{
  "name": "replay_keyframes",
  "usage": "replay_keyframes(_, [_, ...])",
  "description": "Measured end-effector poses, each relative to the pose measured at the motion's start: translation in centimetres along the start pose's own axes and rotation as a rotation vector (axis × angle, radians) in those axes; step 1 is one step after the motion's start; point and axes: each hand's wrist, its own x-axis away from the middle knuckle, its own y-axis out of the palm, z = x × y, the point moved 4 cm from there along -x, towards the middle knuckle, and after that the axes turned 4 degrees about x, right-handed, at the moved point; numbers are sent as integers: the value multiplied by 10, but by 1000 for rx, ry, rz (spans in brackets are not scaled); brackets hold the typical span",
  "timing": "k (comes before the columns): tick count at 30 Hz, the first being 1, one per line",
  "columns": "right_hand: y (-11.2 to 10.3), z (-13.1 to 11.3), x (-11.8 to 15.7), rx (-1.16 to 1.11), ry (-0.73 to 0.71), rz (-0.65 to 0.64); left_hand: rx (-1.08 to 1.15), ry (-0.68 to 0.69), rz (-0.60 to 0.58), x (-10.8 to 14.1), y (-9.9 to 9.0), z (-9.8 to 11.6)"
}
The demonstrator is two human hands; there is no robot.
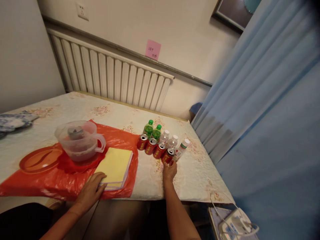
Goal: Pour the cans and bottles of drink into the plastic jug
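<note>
My right hand (170, 170) is closed around the lower part of the rightmost red drink can (168, 155), which stands on the table. Several such red cans (151, 146) form a slanting row to its left. Behind them are two green-capped bottles (148, 128), clear bottles with white caps (173, 141) and, at the right end, a white-capped bottle with a printed label (183, 148). My left hand (93, 186) lies with fingers stretched over the near left corner of a stack of yellow cloths (115, 166).
A red plastic bag (47, 185) is spread under the cloths, a clear pitcher (80, 141) with a can inside, and an orange lid (41, 160). A flowered cover (195, 181) lies on the table. At right hang a blue curtain (270, 133) and a power strip (236, 223) with cables.
</note>
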Motion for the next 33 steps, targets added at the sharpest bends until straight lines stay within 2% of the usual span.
replay_keyframes(22, [-1, -1, 1, 13, 21, 2, 18, -28, -12, 0, 3, -1])
replay_keyframes(27, [-14, -5, 16, 33, 23, 0, 32, -36, -17, 0, 1, 2])
replay_keyframes(33, [-24, -14, 50, 14, -5, -72, 76, -46, -6, 0, -3, 13])
